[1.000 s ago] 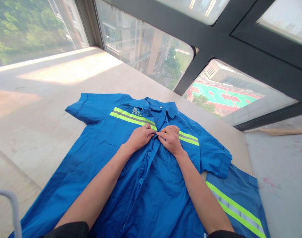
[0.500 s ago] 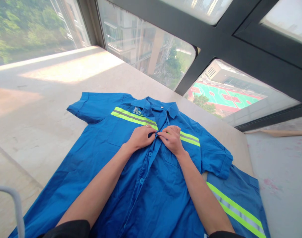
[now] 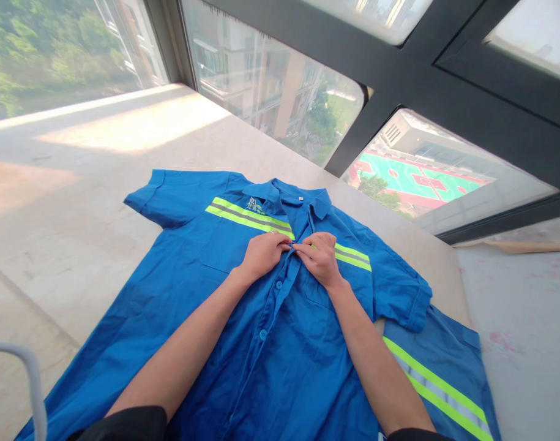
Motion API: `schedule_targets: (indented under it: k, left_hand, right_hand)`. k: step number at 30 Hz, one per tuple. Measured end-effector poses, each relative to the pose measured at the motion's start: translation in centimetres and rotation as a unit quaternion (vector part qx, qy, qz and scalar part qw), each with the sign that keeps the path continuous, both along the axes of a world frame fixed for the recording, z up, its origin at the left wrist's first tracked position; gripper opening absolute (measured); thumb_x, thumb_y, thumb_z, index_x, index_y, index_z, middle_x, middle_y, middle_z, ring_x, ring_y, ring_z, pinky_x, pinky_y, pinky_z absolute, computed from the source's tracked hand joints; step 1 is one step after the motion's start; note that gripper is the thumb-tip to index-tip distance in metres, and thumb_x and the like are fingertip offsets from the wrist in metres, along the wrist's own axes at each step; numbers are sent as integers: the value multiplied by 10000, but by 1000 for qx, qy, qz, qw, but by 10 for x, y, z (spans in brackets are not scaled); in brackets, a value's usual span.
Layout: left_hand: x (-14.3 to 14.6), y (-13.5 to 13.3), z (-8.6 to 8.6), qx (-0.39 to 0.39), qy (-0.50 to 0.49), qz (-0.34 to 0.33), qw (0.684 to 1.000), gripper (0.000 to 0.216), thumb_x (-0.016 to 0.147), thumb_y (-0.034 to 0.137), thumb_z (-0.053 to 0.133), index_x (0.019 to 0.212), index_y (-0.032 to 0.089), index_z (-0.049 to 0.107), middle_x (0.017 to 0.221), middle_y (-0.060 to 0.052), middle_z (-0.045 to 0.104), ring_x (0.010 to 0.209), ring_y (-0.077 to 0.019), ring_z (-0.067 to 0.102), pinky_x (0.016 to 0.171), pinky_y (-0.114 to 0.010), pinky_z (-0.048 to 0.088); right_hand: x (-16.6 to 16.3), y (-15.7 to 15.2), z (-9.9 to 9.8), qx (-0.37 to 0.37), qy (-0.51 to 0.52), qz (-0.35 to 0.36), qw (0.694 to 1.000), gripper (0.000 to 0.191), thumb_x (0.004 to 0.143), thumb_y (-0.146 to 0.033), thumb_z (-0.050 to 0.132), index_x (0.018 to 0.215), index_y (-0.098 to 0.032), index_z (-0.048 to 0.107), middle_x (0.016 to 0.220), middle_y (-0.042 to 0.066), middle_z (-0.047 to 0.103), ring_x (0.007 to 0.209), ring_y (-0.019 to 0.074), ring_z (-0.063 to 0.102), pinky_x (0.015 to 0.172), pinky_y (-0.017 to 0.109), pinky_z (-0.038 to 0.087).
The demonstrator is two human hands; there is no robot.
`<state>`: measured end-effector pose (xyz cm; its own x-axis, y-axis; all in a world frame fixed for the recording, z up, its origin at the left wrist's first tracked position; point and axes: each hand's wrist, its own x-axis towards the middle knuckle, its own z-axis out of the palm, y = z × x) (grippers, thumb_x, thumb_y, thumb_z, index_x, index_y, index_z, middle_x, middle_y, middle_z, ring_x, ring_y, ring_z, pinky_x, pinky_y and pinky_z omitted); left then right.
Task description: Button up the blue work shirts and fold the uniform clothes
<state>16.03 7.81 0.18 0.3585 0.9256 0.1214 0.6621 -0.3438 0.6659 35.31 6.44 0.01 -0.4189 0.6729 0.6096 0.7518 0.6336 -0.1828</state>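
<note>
A blue short-sleeved work shirt (image 3: pixel 169 294) with yellow-green reflective stripes lies front up, its collar toward the window. At its front opening, just below the stripe, my left hand (image 3: pixel 265 254) pinches the edge of the cloth. Close against it, my right hand (image 3: pixel 320 257) pinches the other front edge, fingertips nearly meeting the left ones. What sits between the fingertips is too small and covered to make out. Below the hands, a blue button (image 3: pixel 278 285) and a lower button (image 3: pixel 262 334) show along the placket.
Blue folded cloth with reflective stripes (image 3: pixel 445 367) lies partly beneath the shirt's right side. The pale stone sill (image 3: pixel 78 245) runs up to dark window frames (image 3: pixel 399 79). A white curved tube (image 3: pixel 32 380) stands at the lower left. Pale flowered fabric (image 3: pixel 518 306) is at the right.
My left fingers have shifted slightly to the right and closed up nearer to my right fingertips. The shirt lies almost unchanged.
</note>
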Motion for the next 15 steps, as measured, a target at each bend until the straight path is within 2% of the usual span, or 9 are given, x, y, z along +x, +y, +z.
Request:
schedule_targets:
  k: [8,15]
  left_hand:
    - [0,4,-2,-36,-92,11,995,188,891,230,598,979,240,764,1019,-16,768,973,-210,693,850,-286,498]
    - [-2,8,-4,-50,-127,-6,991,193,867,233,624,980,227,780,1006,-27,772,935,-194,694,835,-266,494]
  right_hand:
    - [-2,-2,1,7,-1,-6,1000,152,917,-212,629,951,-285,758,792,21,652,861,196,551,817,385,324]
    - [-3,-2,1,-1,-5,-15,1000,153,912,-207,627,949,-276,759,790,19,656,859,196,552,819,386,324]
